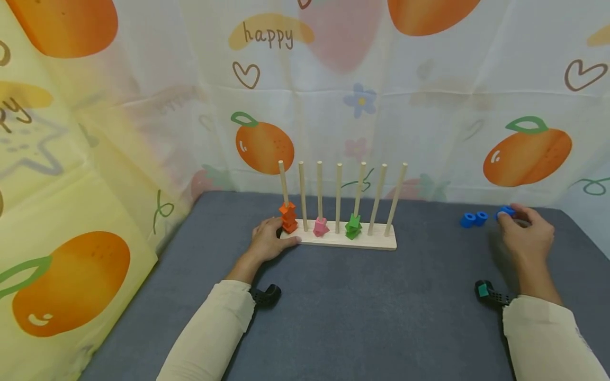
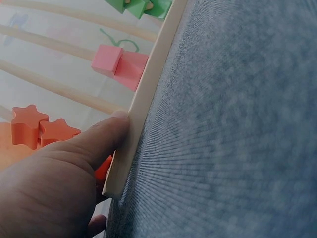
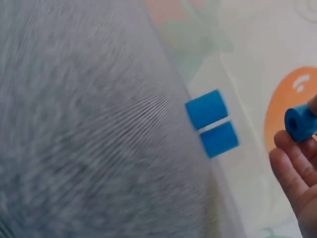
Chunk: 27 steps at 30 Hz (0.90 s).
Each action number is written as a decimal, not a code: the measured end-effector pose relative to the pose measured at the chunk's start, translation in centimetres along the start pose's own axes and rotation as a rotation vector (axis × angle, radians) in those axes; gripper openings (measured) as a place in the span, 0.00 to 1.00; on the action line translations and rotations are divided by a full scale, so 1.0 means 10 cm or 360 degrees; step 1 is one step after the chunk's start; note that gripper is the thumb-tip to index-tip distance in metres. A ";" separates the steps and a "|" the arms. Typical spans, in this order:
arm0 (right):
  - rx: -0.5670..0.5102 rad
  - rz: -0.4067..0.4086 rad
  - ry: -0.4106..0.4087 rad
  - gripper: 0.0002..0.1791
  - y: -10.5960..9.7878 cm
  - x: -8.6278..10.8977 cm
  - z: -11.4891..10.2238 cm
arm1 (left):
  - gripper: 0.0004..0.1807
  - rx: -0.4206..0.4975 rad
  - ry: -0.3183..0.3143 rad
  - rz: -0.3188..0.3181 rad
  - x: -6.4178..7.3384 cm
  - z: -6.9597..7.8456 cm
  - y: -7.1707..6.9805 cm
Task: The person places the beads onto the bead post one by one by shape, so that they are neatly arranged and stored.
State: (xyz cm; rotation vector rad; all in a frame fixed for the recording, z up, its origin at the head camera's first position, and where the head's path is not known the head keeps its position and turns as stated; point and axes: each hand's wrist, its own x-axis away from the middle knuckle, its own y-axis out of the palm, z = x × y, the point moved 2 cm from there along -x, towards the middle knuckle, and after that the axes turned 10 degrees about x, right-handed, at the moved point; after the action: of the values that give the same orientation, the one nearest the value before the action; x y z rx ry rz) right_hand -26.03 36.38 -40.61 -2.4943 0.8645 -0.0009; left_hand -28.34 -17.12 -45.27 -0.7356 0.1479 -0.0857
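Observation:
A wooden peg board (image 1: 371, 243) with several upright rods stands at the back of the table. My left hand (image 1: 268, 241) grips its left end, the thumb (image 2: 106, 136) lying along the front edge. Orange star beads (image 1: 288, 217) are stacked on the leftmost rod, right beside that hand. Farther along the board sit pink beads (image 1: 321, 227) and green beads (image 1: 353, 227). At the back right, my right hand (image 1: 530, 238) pinches a blue cylinder bead (image 3: 299, 121), its hole showing in the right wrist view. Two more blue cylinder beads (image 3: 213, 121) stand side by side, left of this hand.
A grey cloth-covered table (image 1: 381, 312) lies under everything. Behind it hangs a white curtain (image 1: 429, 106) printed with oranges and hearts, and a yellowish one (image 1: 138, 201) borders the left side. Dark wrist devices (image 1: 268, 296) are strapped near both sleeves.

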 end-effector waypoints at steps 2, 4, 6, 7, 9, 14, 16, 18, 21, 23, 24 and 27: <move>-0.0047 -0.0015 -0.0032 0.21 -0.01 0.02 -0.09 | 0.33 0.0004 -0.0004 0.0000 0.00 0.00 0.00; -0.0049 -0.0018 -0.0096 0.23 -0.02 0.06 -0.19 | 0.33 0.0005 -0.0007 0.0000 0.00 -0.01 0.00; -0.0065 -0.0013 -0.0168 0.23 -0.03 0.10 -0.31 | 0.33 0.0006 -0.0009 0.0000 0.01 -0.02 0.00; -0.0072 -0.0004 -0.0221 0.23 -0.03 0.13 -0.38 | 0.32 0.0013 -0.0015 -0.0001 0.01 -0.02 0.00; -0.0095 0.0015 -0.0335 0.22 -0.04 0.18 -0.50 | 0.32 0.0014 -0.0018 -0.0003 0.01 -0.03 -0.01; -0.0169 0.0052 -0.0533 0.20 -0.10 0.33 -0.77 | 0.32 0.0013 -0.0019 -0.0001 0.01 -0.02 -0.01; -0.0202 0.0073 -0.0557 0.20 -0.12 0.39 -0.85 | 0.33 0.0013 -0.0010 -0.0003 0.01 -0.02 0.00; -0.0226 0.0100 -0.0615 0.20 -0.15 0.45 -0.93 | 0.33 0.0014 -0.0001 -0.0009 0.00 -0.01 0.00; -0.0276 0.0121 -0.0751 0.19 -0.17 0.53 -1.05 | 0.33 0.0018 -0.0004 -0.0020 0.00 0.00 0.01; -0.0359 0.0094 -0.0844 0.19 -0.18 0.57 -1.15 | 0.34 0.0022 -0.0011 -0.0014 0.00 -0.01 0.01; -0.0365 0.0082 -0.0876 0.19 -0.18 0.59 -1.21 | 0.33 0.0024 -0.0015 -0.0012 0.00 -0.01 0.01; -0.0405 0.0035 -0.0918 0.18 -0.18 0.62 -1.37 | 0.34 0.0028 -0.0022 -0.0008 -0.01 -0.01 0.01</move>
State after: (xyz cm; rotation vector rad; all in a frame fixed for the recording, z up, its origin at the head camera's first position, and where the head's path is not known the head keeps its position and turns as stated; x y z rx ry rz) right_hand -22.21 27.81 -28.72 -2.4945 0.6697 0.8381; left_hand -28.44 -17.13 -45.44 -0.7190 0.1319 -0.0864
